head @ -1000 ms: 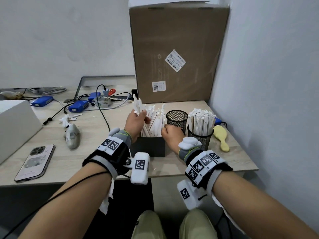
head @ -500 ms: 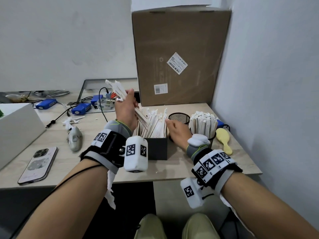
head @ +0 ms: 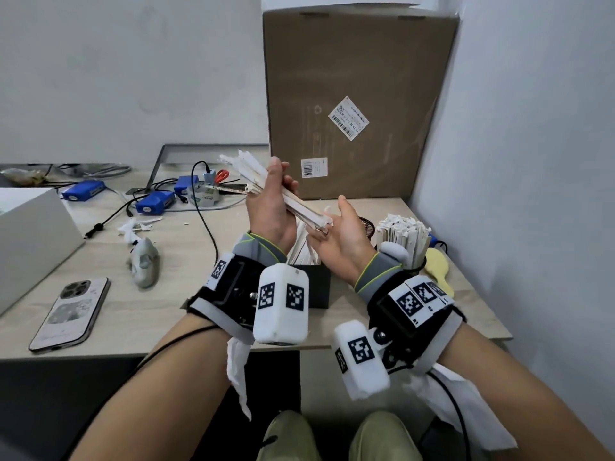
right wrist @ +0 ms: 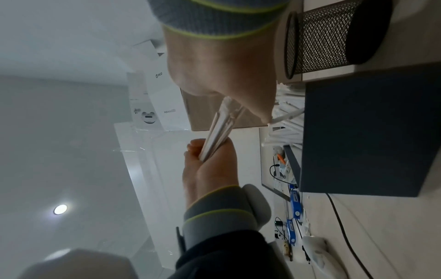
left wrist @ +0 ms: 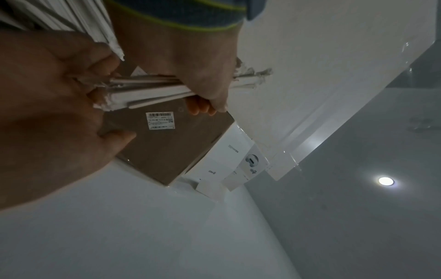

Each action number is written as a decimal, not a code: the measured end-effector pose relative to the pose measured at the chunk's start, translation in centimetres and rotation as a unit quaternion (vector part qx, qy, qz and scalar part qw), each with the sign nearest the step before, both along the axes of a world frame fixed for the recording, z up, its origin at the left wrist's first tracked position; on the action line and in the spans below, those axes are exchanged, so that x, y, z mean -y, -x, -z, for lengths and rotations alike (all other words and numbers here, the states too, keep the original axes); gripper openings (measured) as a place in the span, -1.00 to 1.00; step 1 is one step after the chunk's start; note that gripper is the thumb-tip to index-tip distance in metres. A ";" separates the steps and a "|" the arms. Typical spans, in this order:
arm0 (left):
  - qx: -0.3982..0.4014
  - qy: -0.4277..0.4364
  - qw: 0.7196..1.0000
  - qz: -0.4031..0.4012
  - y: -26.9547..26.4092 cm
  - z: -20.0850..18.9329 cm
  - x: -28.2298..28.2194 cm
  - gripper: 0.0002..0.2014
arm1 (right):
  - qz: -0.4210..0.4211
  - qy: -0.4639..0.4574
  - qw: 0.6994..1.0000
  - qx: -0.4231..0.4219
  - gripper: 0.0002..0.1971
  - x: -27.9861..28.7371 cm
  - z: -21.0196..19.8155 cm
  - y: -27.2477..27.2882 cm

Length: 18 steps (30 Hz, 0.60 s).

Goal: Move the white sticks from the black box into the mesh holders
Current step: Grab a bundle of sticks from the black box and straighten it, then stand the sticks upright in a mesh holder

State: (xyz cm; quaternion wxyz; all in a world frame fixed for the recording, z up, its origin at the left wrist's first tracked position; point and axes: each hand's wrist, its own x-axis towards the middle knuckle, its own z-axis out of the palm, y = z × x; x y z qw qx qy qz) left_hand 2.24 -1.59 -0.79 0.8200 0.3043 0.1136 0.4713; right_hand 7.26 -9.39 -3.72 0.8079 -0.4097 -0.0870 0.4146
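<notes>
bundle of white sticks [head: 283, 194] now up out of the black box [head: 317, 287], a second ago we were still digging in it. left hand [head: 271, 207] curled tight round it, right hand [head: 342, 234] open-palmed under its lower end. next up, we reckon: the empty mesh holder [right wrist: 326, 35]; the other holder [head: 404, 236] looks full.

Right hand [right wrist: 222, 75] at top, its palm against the end of a bundle of white sticks [right wrist: 220, 128]. Left hand [right wrist: 212, 164] grips the bundle's other end. Black box [right wrist: 369, 132] holding more sticks; empty mesh holder [right wrist: 326, 37] on pale surface [right wrist: 393, 236].
</notes>
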 end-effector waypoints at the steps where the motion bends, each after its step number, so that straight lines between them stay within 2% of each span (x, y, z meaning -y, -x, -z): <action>1: -0.004 -0.005 1.000 0.000 0.0 0.2 0.2 -0.88 | -0.007 -0.001 1.000 0.001 -0.40 -0.1 0.1 0.0; 3: -0.034 -0.027 0.999 0.005 0.0 0.7 0.8 -0.84 | -0.030 -0.011 0.999 0.005 -0.29 -0.4 0.3 -0.1; 5: -0.048 -0.041 0.998 0.007 -0.1 1.0 1.2 -0.81 | -0.042 -0.026 0.999 0.005 -0.30 -0.3 0.3 0.1; 10: -0.014 -0.033 0.999 0.004 -0.3 0.6 1.5 -0.82 | -0.031 -0.030 0.999 0.003 -0.32 0.5 0.1 -0.7; 14: -0.072 -0.084 0.993 0.037 -0.5 0.8 2.6 -0.83 | -0.051 -0.039 0.998 0.009 -0.31 0.3 0.5 -1.4; 16: -0.087 -0.108 0.989 0.048 -0.5 0.9 2.6 -0.83 | -0.061 -0.006 0.997 0.046 -0.31 0.7 0.4 -1.5; 18: -0.091 -0.135 0.985 0.065 -0.4 0.9 2.6 -0.84 | -0.018 0.051 0.988 0.146 -0.40 1.8 -0.6 -1.8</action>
